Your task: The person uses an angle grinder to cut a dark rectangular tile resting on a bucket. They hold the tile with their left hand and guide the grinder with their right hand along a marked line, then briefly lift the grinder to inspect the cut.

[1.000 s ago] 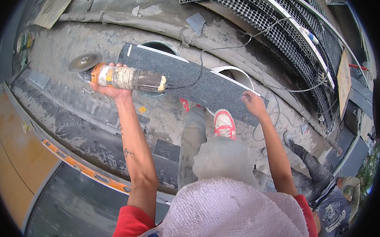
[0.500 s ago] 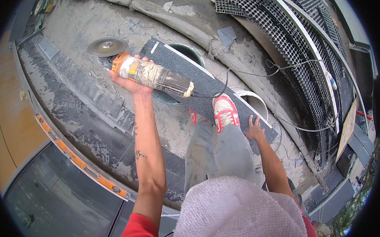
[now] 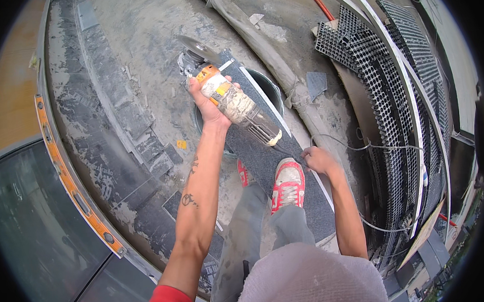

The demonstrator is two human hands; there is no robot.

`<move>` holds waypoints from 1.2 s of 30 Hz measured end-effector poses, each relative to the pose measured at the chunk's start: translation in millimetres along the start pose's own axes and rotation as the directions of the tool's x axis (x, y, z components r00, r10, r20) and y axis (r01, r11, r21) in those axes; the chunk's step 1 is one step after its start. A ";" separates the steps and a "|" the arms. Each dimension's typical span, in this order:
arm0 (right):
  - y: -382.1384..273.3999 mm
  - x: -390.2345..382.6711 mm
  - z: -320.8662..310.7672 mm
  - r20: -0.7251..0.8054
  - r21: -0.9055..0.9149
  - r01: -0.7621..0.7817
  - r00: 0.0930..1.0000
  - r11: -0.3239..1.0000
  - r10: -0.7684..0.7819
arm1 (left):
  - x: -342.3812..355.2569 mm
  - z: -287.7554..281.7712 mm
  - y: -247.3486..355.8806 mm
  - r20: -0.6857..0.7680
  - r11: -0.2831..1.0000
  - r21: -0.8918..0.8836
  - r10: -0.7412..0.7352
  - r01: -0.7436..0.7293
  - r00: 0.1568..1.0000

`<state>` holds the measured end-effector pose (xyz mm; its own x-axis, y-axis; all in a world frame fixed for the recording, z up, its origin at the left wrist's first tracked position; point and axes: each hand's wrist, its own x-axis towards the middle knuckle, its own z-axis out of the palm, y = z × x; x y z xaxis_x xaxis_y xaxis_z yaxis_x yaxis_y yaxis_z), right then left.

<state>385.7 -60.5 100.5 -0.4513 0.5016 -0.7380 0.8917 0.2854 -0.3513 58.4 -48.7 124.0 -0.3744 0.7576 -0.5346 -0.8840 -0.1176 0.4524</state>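
Observation:
My left hand (image 3: 210, 106) is closed around the body of an angle grinder (image 3: 240, 110), a dusty tool with an orange head. Its round cutting disc (image 3: 198, 47) points away from me, over the far end of a dark grey stone slab (image 3: 257, 134). A white strip runs along the slab's right edge. My right hand (image 3: 322, 161) is closed beside that edge, its fingers pinching the grinder's power cord (image 3: 313, 140). My red-and-white shoe (image 3: 287, 182) presses on the slab. Beneath the slab is a dark round bucket (image 3: 274, 95), partly hidden.
A long dusty rolled sheet (image 3: 259, 39) lies beyond the slab. To the right are stacked black perforated panels (image 3: 374, 91) with white strips (image 3: 398, 68) across them. An orange spirit level (image 3: 76, 196) lies at the left, near dark tiles (image 3: 118, 156).
My right hand has left the slab's surface and closed on the cord. The view has turned, and the grinder appears farther right, its disc tilted more edge-on.

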 end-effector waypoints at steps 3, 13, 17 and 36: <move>-20.0 -5.3 -46.3 -0.073 0.126 -0.236 0.966 0.964 0.246 | 14.9 -12.6 -0.3 -0.026 0.999 0.026 0.020 -0.019 0.999; -173.1 94.6 -59.3 -0.317 0.469 0.152 0.948 0.870 0.005 | 57.3 -29.4 -19.8 -0.058 0.969 0.245 0.022 -0.007 0.998; -178.1 102.4 -57.0 -0.283 0.507 0.123 0.959 0.853 0.030 | 63.9 -35.3 -13.6 -0.057 0.970 0.237 -0.041 0.054 0.998; -191.7 127.7 -53.4 -0.231 0.526 0.036 0.968 0.850 0.102 | 92.7 -50.8 -11.2 -0.098 0.979 0.184 -0.076 0.093 0.992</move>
<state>155.3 -7.5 104.4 -0.3540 0.7032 -0.6166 0.7594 -0.1687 -0.6284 19.4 -9.8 33.1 -0.3322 0.6977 -0.6347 -0.8483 0.0732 0.5244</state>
